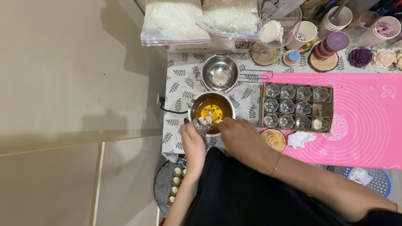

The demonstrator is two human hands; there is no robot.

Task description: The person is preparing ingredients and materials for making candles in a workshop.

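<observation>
Holding a small clear mould (202,124) in our left hand (193,144), fingers closed around it, we are tipping it over the near rim of the steel pot (211,109), while our right hand (242,140) is working at the mould's open mouth with its fingertips together; whether they are pinching a piece or just pushing, we cannot tell. Pale lumps are showing in the mould, so it is not yet emptied. In the pot, yellow liquid is pooling, which suggests the melting is already well along. A second, empty steel pot (220,73) is sitting just beyond it. To the right, on the pink mat (364,121), a tray of moulds (296,107) is waiting with most cups looking clear and one near corner holding a white piece (318,124), so more seems left to handle. Bags of white flakes (173,19) are lying at the far edge.
</observation>
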